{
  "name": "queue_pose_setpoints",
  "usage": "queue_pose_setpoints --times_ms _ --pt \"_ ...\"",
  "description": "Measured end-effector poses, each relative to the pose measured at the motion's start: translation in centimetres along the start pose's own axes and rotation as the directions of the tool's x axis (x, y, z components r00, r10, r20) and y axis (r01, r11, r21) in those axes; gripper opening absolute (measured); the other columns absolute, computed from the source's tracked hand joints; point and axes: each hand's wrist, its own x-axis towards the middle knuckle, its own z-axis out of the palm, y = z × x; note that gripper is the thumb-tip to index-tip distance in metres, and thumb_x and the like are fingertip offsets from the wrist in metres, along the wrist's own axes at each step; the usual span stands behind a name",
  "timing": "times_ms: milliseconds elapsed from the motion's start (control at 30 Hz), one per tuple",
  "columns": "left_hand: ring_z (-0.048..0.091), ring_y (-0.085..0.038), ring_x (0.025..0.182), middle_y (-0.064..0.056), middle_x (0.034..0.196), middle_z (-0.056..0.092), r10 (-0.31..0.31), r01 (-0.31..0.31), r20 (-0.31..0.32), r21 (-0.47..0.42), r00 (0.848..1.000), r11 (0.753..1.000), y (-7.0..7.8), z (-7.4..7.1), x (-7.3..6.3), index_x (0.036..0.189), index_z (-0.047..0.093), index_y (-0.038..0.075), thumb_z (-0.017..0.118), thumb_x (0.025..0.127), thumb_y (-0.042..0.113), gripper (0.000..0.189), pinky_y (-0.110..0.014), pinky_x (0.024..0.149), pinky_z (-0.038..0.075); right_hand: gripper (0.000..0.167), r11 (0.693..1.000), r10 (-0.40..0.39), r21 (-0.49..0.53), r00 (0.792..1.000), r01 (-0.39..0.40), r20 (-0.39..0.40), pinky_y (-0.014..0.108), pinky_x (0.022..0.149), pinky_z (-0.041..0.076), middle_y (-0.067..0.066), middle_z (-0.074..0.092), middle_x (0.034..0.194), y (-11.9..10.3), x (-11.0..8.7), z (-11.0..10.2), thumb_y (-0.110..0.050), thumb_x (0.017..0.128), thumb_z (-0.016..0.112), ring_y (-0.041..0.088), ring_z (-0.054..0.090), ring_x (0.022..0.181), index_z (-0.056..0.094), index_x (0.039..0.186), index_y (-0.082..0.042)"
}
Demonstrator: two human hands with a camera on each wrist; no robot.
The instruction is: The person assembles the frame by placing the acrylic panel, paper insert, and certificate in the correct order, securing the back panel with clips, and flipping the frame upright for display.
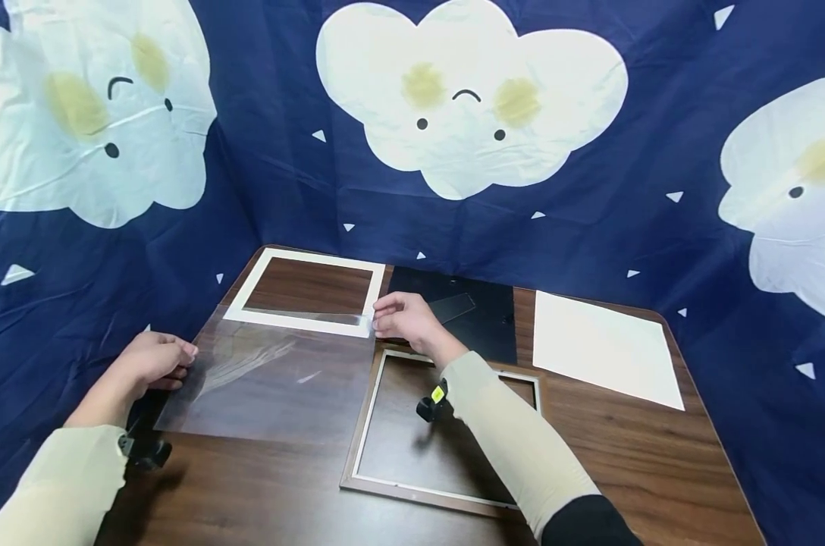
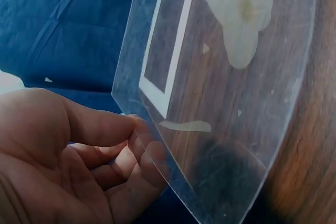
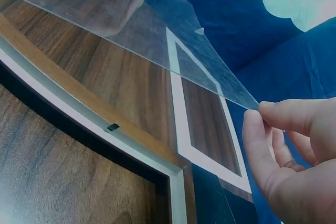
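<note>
A clear plastic-looking sheet (image 1: 276, 379) is held up between both hands above the left part of the table. My left hand (image 1: 155, 360) pinches its left edge, thumb on one face and fingers on the other, as the left wrist view shows. At the sheet's far right corner my right hand (image 1: 409, 322) pinches it between thumb and fingertips (image 3: 254, 121). Below and to the right lies a wooden picture frame (image 1: 366, 432) with a pale inner lip, under my right forearm. Partly seen through the sheet is a white mat border (image 1: 317, 258) with a rectangular opening.
A black backing board (image 1: 484, 318) with a stand flap lies behind the picture frame. To its right rests a white sheet (image 1: 603, 345) on the brown wooden table (image 1: 631, 455). A blue cloth (image 1: 276, 114) with cloud prints hangs around the table's back and sides.
</note>
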Motion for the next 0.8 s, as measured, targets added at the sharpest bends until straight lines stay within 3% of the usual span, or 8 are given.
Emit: queue_pose_setpoints --times_ms 100,200,333,533,800 --pt "0.061 -0.019 0.076 -0.007 0.087 0.061 -0.001 0.001 0.004 -0.015 1.000 1.000 0.1 0.3 0.0 0.118 0.056 -0.019 0.051 0.096 0.002 0.031 -0.037 0.068 0.062 0.041 0.999 0.017 0.044 1.000 -0.017 -0.001 0.035 0.080 0.063 0.037 0.057 0.128 0.0 0.0 -0.4 0.019 0.086 0.066 0.017 0.067 0.080 0.060 0.125 0.011" --pt "0.062 -0.019 0.075 -0.008 0.087 0.062 -0.005 0.005 -0.003 -0.024 1.000 1.000 0.2 0.7 0.1 0.118 0.055 -0.020 0.051 0.096 0.002 0.032 -0.038 0.068 0.062 0.041 0.994 0.038 0.106 0.999 -0.037 -0.006 0.034 0.082 0.063 0.036 0.057 0.130 0.0 0.0 -0.8 0.017 0.087 0.066 0.016 0.068 0.082 0.059 0.127 0.011" --pt "0.062 -0.020 0.075 -0.010 0.088 0.062 -0.008 0.007 -0.014 -0.027 1.000 1.000 0.3 1.3 0.2 0.117 0.054 -0.020 0.050 0.096 0.003 0.031 -0.038 0.068 0.062 0.035 0.986 0.058 0.155 0.998 -0.056 -0.009 0.034 0.082 0.062 0.028 0.065 0.118 0.0 -0.4 -1.2 0.014 0.089 0.067 0.020 0.069 0.087 0.062 0.122 0.006" --pt "0.062 -0.019 0.074 -0.009 0.087 0.061 0.017 -0.016 0.006 -0.073 1.000 0.997 0.2 2.8 0.5 0.118 0.053 -0.022 0.050 0.095 0.000 0.032 -0.036 0.066 0.062 0.033 0.987 0.073 0.148 0.997 -0.068 -0.024 0.034 0.081 0.063 0.009 0.068 0.099 -0.4 -1.5 -2.1 0.006 0.091 0.068 0.024 0.068 0.095 0.063 0.123 0.002" --pt "0.061 -0.015 0.073 -0.005 0.085 0.059 0.048 -0.044 0.033 -0.116 0.998 0.992 0.7 4.9 1.0 0.118 0.054 -0.021 0.051 0.095 0.000 0.031 -0.033 0.065 0.062 0.035 0.989 0.060 0.137 0.996 -0.051 -0.062 0.039 0.083 0.063 0.013 0.068 0.111 -0.6 -2.9 -3.8 0.004 0.090 0.069 0.022 0.067 0.098 0.065 0.124 -0.001"
